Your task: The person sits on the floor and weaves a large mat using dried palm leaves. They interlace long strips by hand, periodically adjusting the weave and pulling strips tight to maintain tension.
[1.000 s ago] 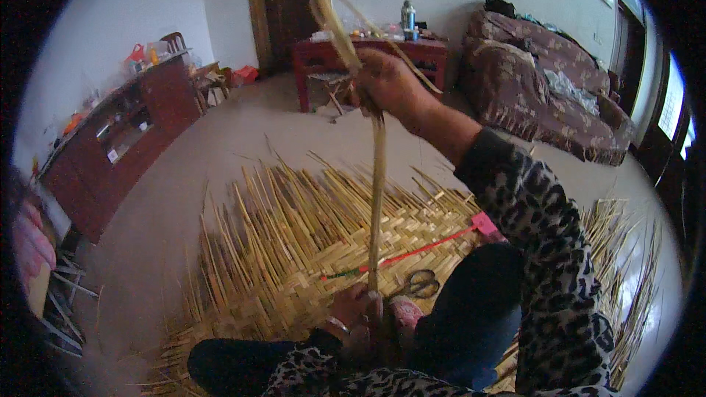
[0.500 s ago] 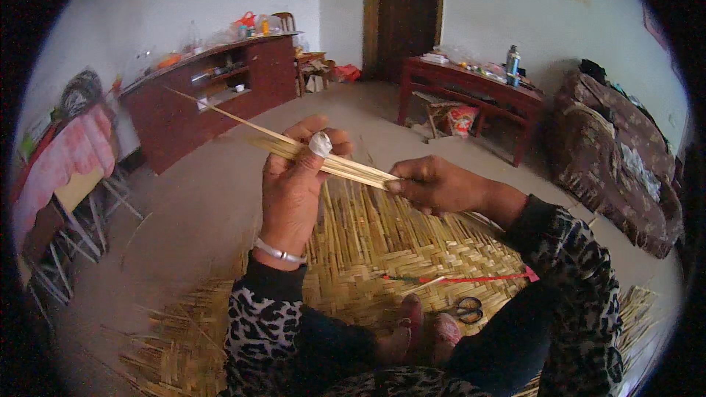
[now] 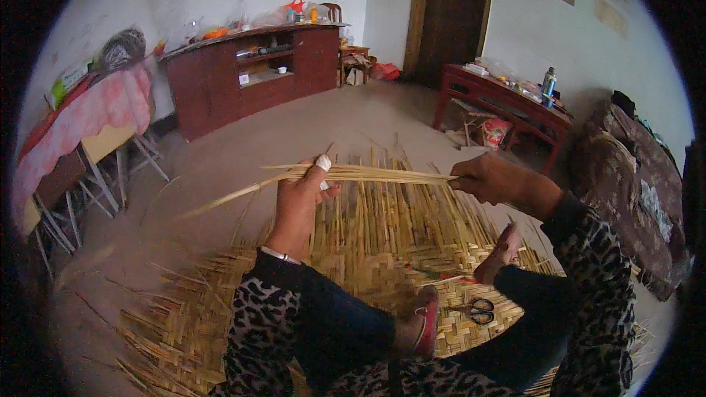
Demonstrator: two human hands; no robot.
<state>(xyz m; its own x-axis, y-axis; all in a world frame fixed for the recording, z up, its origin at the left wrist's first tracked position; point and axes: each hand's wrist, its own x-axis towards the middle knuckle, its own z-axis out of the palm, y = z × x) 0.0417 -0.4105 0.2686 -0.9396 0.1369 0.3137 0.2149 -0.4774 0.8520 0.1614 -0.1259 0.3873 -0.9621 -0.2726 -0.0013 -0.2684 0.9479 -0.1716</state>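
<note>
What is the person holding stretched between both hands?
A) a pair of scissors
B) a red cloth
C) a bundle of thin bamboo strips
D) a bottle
C: the left hand and right hand grip a bundle of thin bamboo strips level above the woven mat.

A single head-worn fisheye looks down, close over the woven mat (image 3: 382, 250).

Bare floor (image 3: 294, 140) open beyond the mat (image 3: 382, 228), seemingly.
</note>
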